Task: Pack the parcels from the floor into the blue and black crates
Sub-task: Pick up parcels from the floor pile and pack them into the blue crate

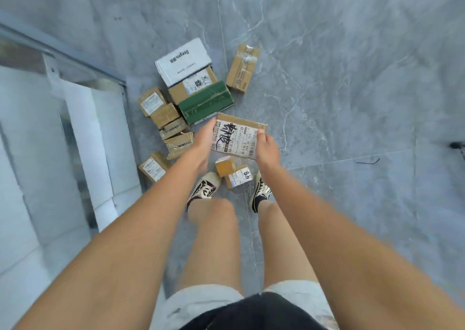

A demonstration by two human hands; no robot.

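I hold a flat cardboard parcel [238, 136] with a white shipping label and black marker scrawl above the floor, between both hands. My left hand [204, 142] grips its left edge and my right hand [266, 146] grips its right edge. Under it, by my shoes, lie two small brown parcels [226, 166] [239, 176]. Beyond it sit a green box [205, 102], a white box [183, 60], a brown labelled box [193, 84] and a taped brown box [242, 68]. Several small brown parcels [161, 112] lie to the left. No crate is in view.
The floor is grey marble tile [339, 78]. A glass wall with a metal frame [63, 55] runs along the left, close to the parcel pile. A dark cable [367, 161] and a black object [456, 145] lie at the far right.
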